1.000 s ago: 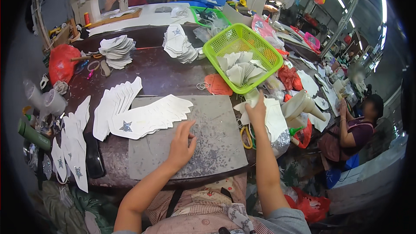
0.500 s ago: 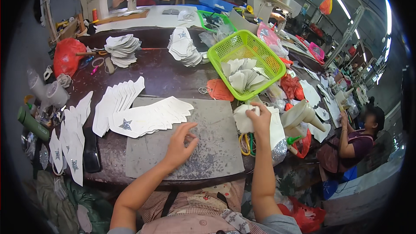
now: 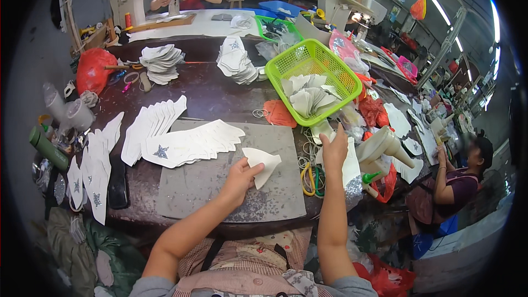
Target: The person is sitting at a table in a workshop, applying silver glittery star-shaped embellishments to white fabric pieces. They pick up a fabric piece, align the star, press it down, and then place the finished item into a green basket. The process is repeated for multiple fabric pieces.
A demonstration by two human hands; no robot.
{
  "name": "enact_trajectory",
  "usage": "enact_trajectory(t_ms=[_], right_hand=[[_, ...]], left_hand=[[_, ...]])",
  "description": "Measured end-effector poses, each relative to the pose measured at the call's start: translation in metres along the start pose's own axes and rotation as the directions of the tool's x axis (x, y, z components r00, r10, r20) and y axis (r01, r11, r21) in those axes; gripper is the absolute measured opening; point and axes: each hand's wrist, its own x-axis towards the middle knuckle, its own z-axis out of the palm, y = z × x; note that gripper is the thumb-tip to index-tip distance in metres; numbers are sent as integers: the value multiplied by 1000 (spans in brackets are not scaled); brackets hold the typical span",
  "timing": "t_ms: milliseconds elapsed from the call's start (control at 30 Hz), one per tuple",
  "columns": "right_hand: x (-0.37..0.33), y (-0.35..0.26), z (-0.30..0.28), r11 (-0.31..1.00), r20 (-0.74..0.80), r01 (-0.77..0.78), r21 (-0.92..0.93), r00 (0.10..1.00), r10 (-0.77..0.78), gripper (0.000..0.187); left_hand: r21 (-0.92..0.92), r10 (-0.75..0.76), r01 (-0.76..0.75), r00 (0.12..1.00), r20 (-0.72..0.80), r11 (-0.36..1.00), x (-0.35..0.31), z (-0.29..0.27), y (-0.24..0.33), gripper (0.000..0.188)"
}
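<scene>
Pinching, left hand (image 3: 239, 180): one white cut piece (image 3: 264, 166), held by its near left edge between thumb and fingers, its far end free, above the grey board (image 3: 236, 206).

Right hand (image 3: 334, 146): fingers bent and pointing away from the body, just beside a small white piece (image 3: 323, 130) at the near corner of the basket; whether thumb and fingers close on that piece, cannot tell.

Left of the left-hand grip, in order outward:
- fanned white stack (image 3: 192, 142), silver star on its near end, partly on the board;
- second fanned stack (image 3: 148, 132), just beyond and left of the first;
- black flat object (image 3: 117, 184);
- long white pieces (image 3: 98, 165) bearing stars;
- green bottle (image 3: 48, 147).

Beyond the left-hand grip:
- orange-red patch (image 3: 279, 113), with pale rings (image 3: 260, 113) touching or just beside it;
- pile of white pieces (image 3: 236, 61), star on top;
- another white pile (image 3: 161, 63), farther left;
- red bag (image 3: 94, 71), farther left again.

About the right hand:
- lime-green basket (image 3: 330, 63), just beyond, tilted in view, containing grouped white pieces (image 3: 311, 99);
- yellow loop handle (image 3: 303, 180), nearer the body and left;
- white stack with silver glitter (image 3: 351, 168), just right and nearer the body;
- green nozzle (image 3: 371, 177), right of that stack.
</scene>
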Motion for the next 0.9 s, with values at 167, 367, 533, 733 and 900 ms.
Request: enact_trajectory(t_ms=[167, 367, 533, 733, 900], right_hand=[[-60, -80, -35, 222, 646, -632, 743, 764, 14, 56], [-98, -99, -37, -351, 746, -783, 513, 609, -269, 57], [-103, -87, -42, -308, 696, -800, 515, 601, -394, 70], [-73, -89, -43, 382, 304, -68, 922, 738, -603, 78], [-52, -54, 9, 888, 189, 18, 460, 975, -117, 57]], left_hand=[[387, 479, -423, 876, -57, 819, -11, -2, -8, 35], [589, 504, -778, 607, 614, 220, -47, 14, 5, 61], [743, 587, -625, 703, 401, 240, -72, 5, 27, 59], [499, -13, -115, 969, 247, 859, -17, 8, 40, 60], [947, 560, -286, 813, 159, 147, 56, 14, 11, 42]])
